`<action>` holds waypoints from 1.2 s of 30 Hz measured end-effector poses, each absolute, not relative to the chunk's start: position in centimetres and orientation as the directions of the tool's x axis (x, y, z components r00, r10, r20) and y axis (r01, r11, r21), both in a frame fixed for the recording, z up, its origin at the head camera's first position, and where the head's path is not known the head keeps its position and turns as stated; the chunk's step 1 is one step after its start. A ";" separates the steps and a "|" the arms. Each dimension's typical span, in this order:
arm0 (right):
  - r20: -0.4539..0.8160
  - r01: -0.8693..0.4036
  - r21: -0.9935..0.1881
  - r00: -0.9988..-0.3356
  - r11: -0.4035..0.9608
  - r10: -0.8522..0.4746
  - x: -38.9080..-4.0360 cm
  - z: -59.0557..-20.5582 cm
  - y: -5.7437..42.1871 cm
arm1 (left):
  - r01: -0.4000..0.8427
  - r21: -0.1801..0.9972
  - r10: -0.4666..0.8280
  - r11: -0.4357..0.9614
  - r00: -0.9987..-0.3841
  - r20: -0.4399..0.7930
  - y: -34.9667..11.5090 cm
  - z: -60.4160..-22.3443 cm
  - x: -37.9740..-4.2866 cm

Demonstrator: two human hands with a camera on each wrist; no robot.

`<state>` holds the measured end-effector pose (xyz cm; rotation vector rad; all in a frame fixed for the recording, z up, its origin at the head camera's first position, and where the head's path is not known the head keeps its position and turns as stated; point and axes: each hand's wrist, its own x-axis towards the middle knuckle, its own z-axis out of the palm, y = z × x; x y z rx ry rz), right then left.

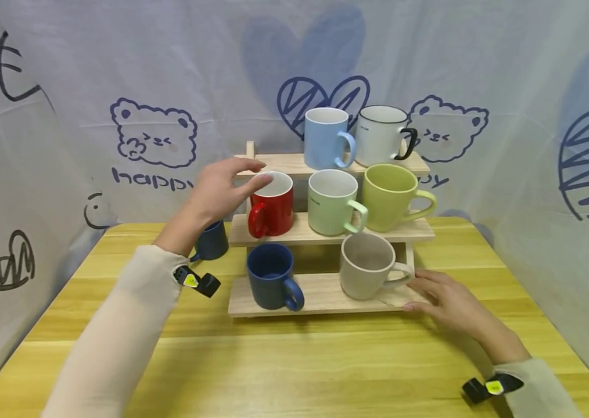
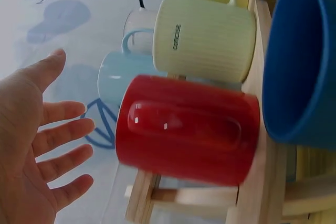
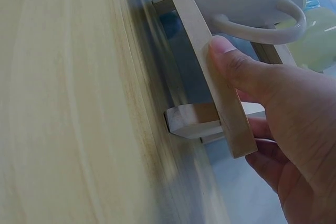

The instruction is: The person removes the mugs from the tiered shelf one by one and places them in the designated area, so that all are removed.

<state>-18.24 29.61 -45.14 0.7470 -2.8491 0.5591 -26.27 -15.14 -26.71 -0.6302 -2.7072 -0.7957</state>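
Observation:
My left hand [image 1: 217,190] is raised beside the red mug [image 1: 280,213] on the middle shelf. In the left wrist view its fingers [image 2: 68,135] are spread and relaxed, apart from the mug, holding nothing. My right hand [image 1: 448,302] grips the right end of the wooden tiered rack's bottom shelf [image 1: 320,293]. In the right wrist view the thumb [image 3: 231,59] presses the shelf's front edge, with the other fingers partly hidden behind the board. Closest to that hand is the beige mug [image 1: 363,273], its handle turned right. A dark blue mug [image 1: 269,281] stands at the bottom shelf's left.
A pale green mug [image 1: 332,203] and a yellow-green mug [image 1: 387,200] share the middle shelf. Above them stand a light blue mug [image 1: 323,139] and a white, black-rimmed mug [image 1: 380,136]. Another dark blue mug [image 1: 212,241] is on the table [image 1: 294,366], left of the rack.

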 end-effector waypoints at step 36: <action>0.280 -0.523 -0.291 -0.847 0.801 -0.452 -18.1 -45.2 29.4 | 0.520 0.271 0.421 0.810 -0.838 0.347 -4.3 -24.0 -29.9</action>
